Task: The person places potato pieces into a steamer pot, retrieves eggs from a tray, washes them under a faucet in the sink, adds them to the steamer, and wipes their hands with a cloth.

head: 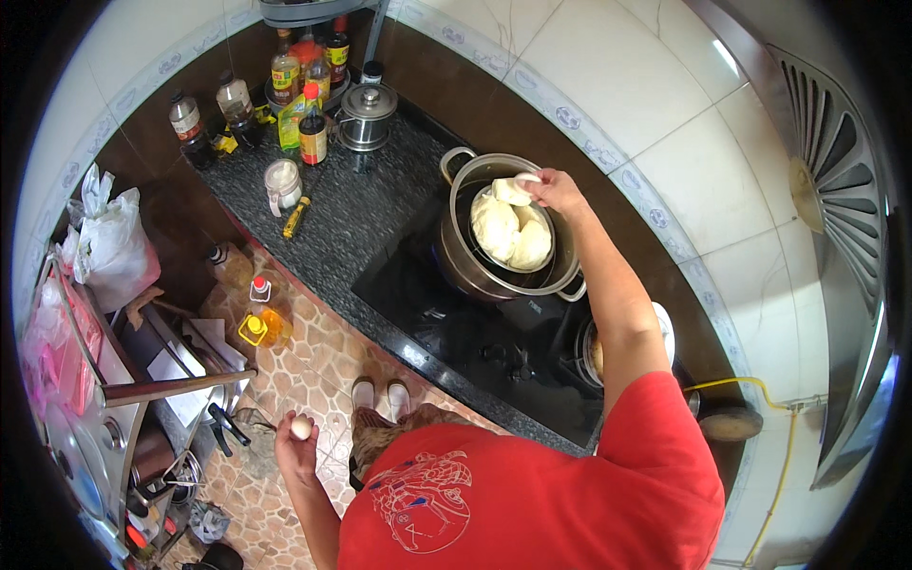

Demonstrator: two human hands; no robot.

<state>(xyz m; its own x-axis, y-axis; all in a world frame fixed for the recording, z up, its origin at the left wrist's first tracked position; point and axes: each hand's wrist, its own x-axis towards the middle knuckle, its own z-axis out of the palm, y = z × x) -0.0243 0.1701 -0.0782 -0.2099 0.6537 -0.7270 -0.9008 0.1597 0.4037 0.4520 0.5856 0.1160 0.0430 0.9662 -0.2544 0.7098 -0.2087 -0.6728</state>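
A wide metal pot [459, 274] with two loop handles stands on the black glass hob [456, 342]. Inside it, a round bowl or dish bears several pale, dough-like buns [495, 228]. My right hand [556, 191] is over the far side of the pot, its fingers closed on a small whitish object [528, 179], perhaps an egg, directly above the topmost pale piece. Whether that object touches the piece is unclear. My left hand [296, 445] is low at the left, above the tiled floor, holding an egg [301, 427].
Sauce bottles [313, 132], a lidded metal pot [367, 117], a glass jar [283, 184] and a yellow marker-like object [296, 217] are on the granite counter [342, 206]. Oil bottles [267, 326] stand on the floor. A crowded rack [171, 381] is at left. Another pan [590, 353] lies behind my right arm.
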